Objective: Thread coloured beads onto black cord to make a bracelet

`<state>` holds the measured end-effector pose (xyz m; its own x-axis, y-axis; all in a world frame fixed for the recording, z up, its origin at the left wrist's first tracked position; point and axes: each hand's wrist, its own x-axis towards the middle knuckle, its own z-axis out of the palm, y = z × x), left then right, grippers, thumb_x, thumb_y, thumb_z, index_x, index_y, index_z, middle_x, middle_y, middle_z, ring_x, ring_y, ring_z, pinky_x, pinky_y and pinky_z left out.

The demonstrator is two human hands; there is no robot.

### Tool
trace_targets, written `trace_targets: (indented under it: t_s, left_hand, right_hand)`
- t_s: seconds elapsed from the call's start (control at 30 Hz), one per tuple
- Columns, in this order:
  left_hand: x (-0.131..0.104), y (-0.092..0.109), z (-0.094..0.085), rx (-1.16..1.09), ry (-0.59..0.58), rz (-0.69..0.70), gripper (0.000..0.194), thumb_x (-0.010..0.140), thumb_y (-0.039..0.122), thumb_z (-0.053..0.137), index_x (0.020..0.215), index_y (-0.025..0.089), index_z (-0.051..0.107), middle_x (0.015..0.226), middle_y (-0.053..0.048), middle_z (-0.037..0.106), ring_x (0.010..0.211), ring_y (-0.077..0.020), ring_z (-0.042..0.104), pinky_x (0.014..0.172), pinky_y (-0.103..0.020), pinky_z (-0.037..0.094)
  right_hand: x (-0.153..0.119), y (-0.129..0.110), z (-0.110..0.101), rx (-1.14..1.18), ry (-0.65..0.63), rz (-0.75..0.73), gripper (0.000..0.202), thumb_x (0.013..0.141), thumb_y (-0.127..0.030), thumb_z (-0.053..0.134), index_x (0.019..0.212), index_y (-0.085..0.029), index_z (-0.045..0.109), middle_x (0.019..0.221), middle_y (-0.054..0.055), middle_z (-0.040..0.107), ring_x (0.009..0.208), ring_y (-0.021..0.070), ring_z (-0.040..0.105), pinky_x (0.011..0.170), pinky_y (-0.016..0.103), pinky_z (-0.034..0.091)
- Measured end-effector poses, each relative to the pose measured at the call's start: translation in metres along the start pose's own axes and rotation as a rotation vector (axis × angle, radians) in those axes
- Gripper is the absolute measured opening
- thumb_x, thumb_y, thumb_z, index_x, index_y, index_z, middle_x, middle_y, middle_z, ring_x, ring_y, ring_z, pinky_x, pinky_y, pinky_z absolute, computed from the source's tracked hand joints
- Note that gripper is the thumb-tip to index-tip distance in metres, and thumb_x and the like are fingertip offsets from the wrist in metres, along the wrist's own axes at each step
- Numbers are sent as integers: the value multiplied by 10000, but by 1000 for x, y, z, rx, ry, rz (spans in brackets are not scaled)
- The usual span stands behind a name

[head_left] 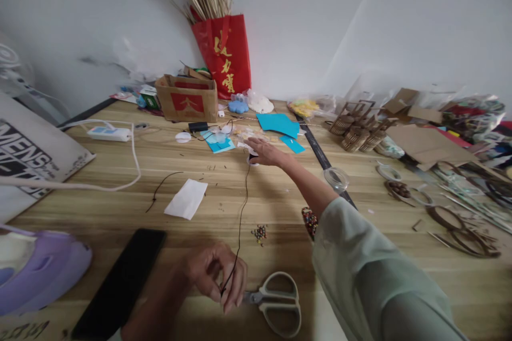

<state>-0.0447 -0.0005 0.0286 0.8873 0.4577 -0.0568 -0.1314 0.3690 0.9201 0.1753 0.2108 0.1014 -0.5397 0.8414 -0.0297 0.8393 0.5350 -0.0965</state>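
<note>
Near the front edge, my left hand (218,275) is closed in a pinch on the end of a thin black cord (240,221). The cord runs away from me across the table to my right hand (264,151), which is stretched far forward. Its fingers are extended over a small black-and-white spool (253,159), partly hidden beneath them. Scissors (298,298) with pale handles lie just right of my left hand, their blades partly behind its fingers. Beyond them sits a small heap of dark beads (260,233).
A black phone (122,282) and a purple iron-like appliance (52,272) lie at left. White paper (186,199), blue sheets (278,125) and a cardboard box (186,98) are farther back. Small woven baskets (358,128) stand right; beaded items (310,221) lie under my right arm.
</note>
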Motion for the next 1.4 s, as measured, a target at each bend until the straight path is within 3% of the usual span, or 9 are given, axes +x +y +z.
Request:
trace_targets:
  t_s: [0.1, 0.27, 0.4, 0.6, 0.73, 0.9, 1.03, 1.17, 1.4]
  left_hand:
    - [1, 1, 0, 28, -279, -42, 452, 535, 635, 768, 467, 218, 609, 559, -119, 687, 607, -249, 665, 614, -370, 539]
    - [4, 2, 0, 17, -343, 130, 442, 644, 603, 710, 506, 196, 604, 552, -120, 684, 582, -225, 668, 612, -327, 536]
    - [3, 4, -4, 30, -373, 335, 384, 719, 513, 686, 536, 184, 614, 567, -124, 695, 548, -208, 674, 572, -288, 526]
    - [-2, 11, -2, -73, -374, 274, 339, 718, 464, 696, 533, 196, 603, 584, -127, 703, 538, -224, 683, 542, -290, 531]
    - [0, 14, 2, -158, -456, 269, 266, 744, 386, 680, 567, 199, 610, 565, -132, 691, 581, -245, 698, 540, -301, 543]
    - [6, 8, 5, -239, -502, 282, 297, 731, 399, 685, 525, 207, 592, 524, -125, 684, 523, -246, 687, 533, -321, 555]
    - [11, -2, 6, -186, -533, 300, 302, 718, 416, 696, 517, 214, 594, 543, -124, 700, 516, -241, 690, 531, -307, 548]
    - [13, -9, 5, -113, -532, 367, 311, 727, 456, 679, 540, 216, 616, 583, -129, 716, 533, -232, 694, 535, -295, 536]
    - [12, -12, 5, -115, -540, 252, 361, 702, 512, 684, 514, 214, 603, 575, -129, 706, 568, -240, 692, 580, -320, 536]
  right_hand:
    - [-24, -20, -11, 136, -40, -174, 526, 829, -204, 631, 1335, -198, 485, 1367, 98, 503, 1224, 258, 492, 1012, 381, 401]
    - [-92, -80, -11, 435, -314, -498, 492, 784, -110, 671, 1250, -211, 553, 1300, 67, 561, 1030, 180, 613, 864, 281, 487]
    - [-140, -119, 4, 487, -331, -639, 390, 838, -125, 634, 1218, -129, 546, 1219, 118, 586, 1113, 199, 567, 920, 290, 462]
    - [-179, -142, 16, 423, -198, -582, 207, 895, -126, 522, 1093, -99, 579, 1076, 127, 628, 1065, 206, 572, 927, 298, 453]
    - [-192, -142, 13, 431, -264, -622, 226, 861, -163, 571, 1085, -125, 576, 990, 84, 651, 906, 179, 620, 787, 251, 492]
    - [-166, -111, -1, 367, -72, -421, 319, 889, -82, 445, 1184, -175, 525, 1149, 83, 602, 920, 151, 627, 742, 238, 470]
    - [-104, -63, -6, 40, 171, 66, 333, 944, -348, 481, 1231, -180, 479, 1242, 138, 528, 965, 233, 610, 779, 322, 456]
    - [-40, -30, 3, -115, 112, 330, 499, 920, -545, 454, 1244, -165, 460, 1203, 177, 544, 1087, 326, 556, 854, 399, 433]
    - [6, -9, 17, -76, 35, 301, 427, 908, -458, 514, 1208, -155, 538, 1190, 203, 580, 1104, 342, 569, 902, 459, 436]
